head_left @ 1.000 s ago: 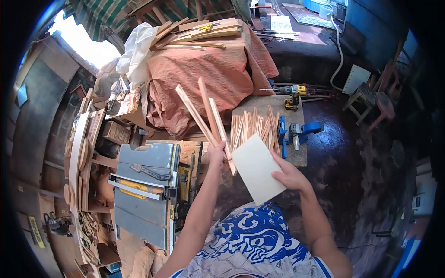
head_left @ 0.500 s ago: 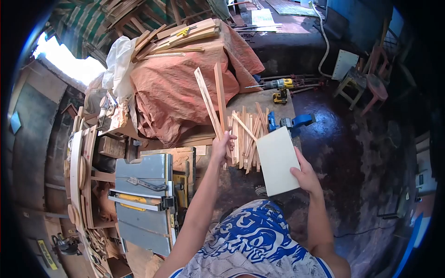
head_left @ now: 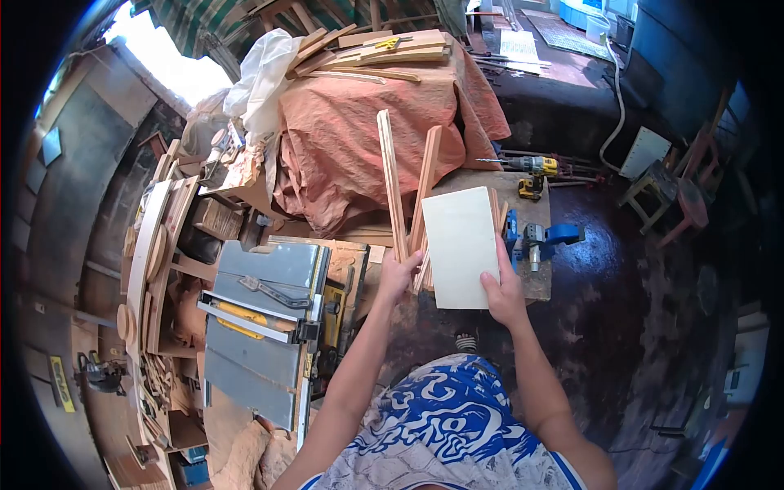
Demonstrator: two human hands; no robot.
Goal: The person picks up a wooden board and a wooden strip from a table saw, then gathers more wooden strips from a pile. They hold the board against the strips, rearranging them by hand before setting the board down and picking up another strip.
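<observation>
Mid-frame, the left hand (head_left: 400, 276) grips strips (head_left: 392, 184) and the right hand (head_left: 505, 292) a board (head_left: 461, 249), which partly hides the bench (head_left: 535, 282). Drill (head_left: 535, 166), upper right; saw (head_left: 260, 327), lower left; cloth (head_left: 359, 139), upper centre.

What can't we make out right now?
All head view:
- Right hand: some fingers behind board.
- Board's far face: turned away.
- Strip pile: mostly behind board.
- Held strips: grip partly covered by left hand.
- Far sheet: marks too small.
</observation>
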